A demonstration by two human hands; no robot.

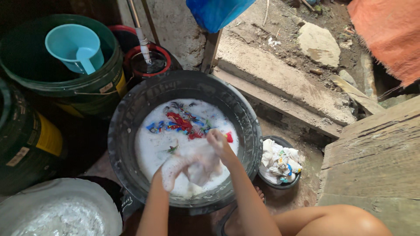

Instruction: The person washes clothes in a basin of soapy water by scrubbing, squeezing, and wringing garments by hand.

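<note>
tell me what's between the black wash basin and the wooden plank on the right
In the head view, a small dark bowl of wrung white clothes sits on the ground between the black basin and the wooden plank.

Pale, soap-covered wet cloth (192,164), bunched and stretched just above the suds, lay at the near side of a round black basin (131,118) of foamy white water, red-and-blue patterned garment (181,123) floated farther back.

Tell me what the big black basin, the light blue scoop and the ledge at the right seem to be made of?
Black basin: probably plastic, with a dull, scuffed, thin rolled rim. Light blue scoop: plastic, smooth and evenly coloured, with a moulded handle. Ledge: weathered wood, grey with visible grain and cracks.
</note>
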